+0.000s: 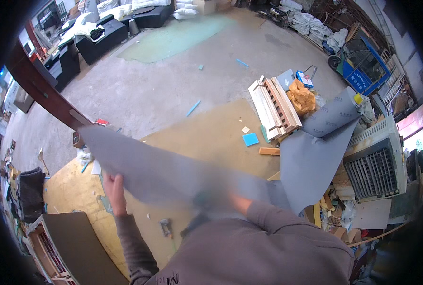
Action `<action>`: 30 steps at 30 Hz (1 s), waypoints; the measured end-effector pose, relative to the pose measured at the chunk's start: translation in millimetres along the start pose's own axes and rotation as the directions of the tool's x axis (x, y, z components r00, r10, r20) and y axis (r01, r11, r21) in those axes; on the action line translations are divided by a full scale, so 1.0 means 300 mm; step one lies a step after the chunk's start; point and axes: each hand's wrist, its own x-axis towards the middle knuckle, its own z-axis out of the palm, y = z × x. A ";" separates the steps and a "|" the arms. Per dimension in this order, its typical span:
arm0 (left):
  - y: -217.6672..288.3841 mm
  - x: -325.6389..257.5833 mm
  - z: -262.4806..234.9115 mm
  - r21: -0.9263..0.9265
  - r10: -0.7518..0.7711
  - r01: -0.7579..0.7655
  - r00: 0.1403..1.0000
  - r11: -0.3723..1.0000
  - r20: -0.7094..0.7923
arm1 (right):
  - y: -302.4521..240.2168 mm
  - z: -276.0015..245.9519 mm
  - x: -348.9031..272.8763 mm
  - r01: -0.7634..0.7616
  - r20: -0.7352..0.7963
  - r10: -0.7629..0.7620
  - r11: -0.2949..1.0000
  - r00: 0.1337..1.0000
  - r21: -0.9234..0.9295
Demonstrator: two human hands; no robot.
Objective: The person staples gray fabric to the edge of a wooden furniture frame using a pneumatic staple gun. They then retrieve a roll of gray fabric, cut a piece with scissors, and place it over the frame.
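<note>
A large sheet of thin grey fabric (164, 166) stretches across the middle of the view, blurred by motion. My left hand (113, 189) grips its lower left edge, fingers curled over the cloth. My right hand (237, 203) holds the sheet near its middle, mostly hidden behind the fabric, with only the wrist and grey sleeve showing. The sheet's right part (316, 147) drapes down over a stack beside a slatted crate. Under the fabric lies a yellow-brown work surface (206, 137).
A bundle of light wooden slats (274, 108), a small blue square (250, 139) and a wood block (269, 151) lie on the surface. A grey grilled crate (375, 166) stands right. A dark-topped wooden frame (73, 247) sits lower left. Black sofas (99, 38) stand far back.
</note>
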 end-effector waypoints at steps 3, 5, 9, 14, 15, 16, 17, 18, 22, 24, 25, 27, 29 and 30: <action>-0.040 -0.157 -0.087 -0.246 -0.215 0.190 0.973 0.950 -0.080 | 0.016 0.058 -0.001 0.036 -0.012 -0.036 0.999 0.999 0.029; -0.065 -0.197 -0.134 -0.442 -0.306 0.237 0.948 0.865 -0.090 | 0.026 0.069 -0.003 0.058 -0.021 -0.057 0.998 0.998 0.037; -0.151 -0.046 -0.222 -0.328 -0.406 0.365 0.912 0.872 -0.065 | 0.078 0.073 -0.042 0.085 -0.036 -0.084 0.996 0.996 0.031; -0.290 0.149 -0.196 0.048 -0.307 0.328 0.918 0.943 -0.252 | 0.237 0.145 -0.131 0.080 -0.178 -0.079 0.997 0.981 -0.005; -0.305 0.150 -0.186 0.155 -0.287 0.339 0.914 0.928 -0.286 | 0.284 0.170 -0.153 0.069 -0.248 -0.075 0.997 0.966 -0.033; -0.311 0.140 -0.173 0.139 -0.302 0.345 0.917 0.928 -0.259 | 0.332 0.197 -0.172 -0.012 -0.270 -0.006 0.998 0.963 -0.063; -0.313 0.118 -0.158 0.137 -0.305 0.352 0.912 0.926 -0.275 | 0.377 0.227 -0.176 0.044 -0.299 -0.052 0.998 0.953 -0.033; -0.307 0.095 -0.141 0.135 -0.327 0.378 0.897 0.916 -0.297 | 0.419 0.248 -0.175 0.033 -0.281 -0.033 0.999 0.959 -0.007; -0.245 0.005 -0.055 -0.161 -0.413 0.382 0.799 0.910 -0.438 | 0.434 0.266 -0.216 -0.019 -0.257 0.017 1.000 0.966 -0.005; -0.205 0.016 -0.014 0.212 -0.143 0.284 0.850 0.935 -0.507 | 0.336 0.210 -0.245 0.020 -0.384 0.054 0.982 0.922 0.188; -0.195 0.014 0.019 0.395 0.052 0.180 0.859 0.901 -0.509 | 0.261 0.174 -0.266 -0.065 -0.372 0.184 0.949 0.910 0.309; -0.180 0.023 0.047 0.615 0.211 0.120 0.874 0.779 -0.438 | 0.112 0.062 -0.271 -0.123 -0.312 0.201 0.960 0.929 0.253; -0.185 0.026 0.041 0.706 0.145 0.174 0.919 0.686 -0.367 | -0.018 -0.050 -0.265 -0.246 -0.178 0.269 0.959 0.947 0.138; -0.195 0.022 0.028 0.697 0.056 0.238 0.927 0.677 -0.371 | -0.073 -0.091 -0.270 -0.267 -0.161 0.285 0.956 0.945 0.121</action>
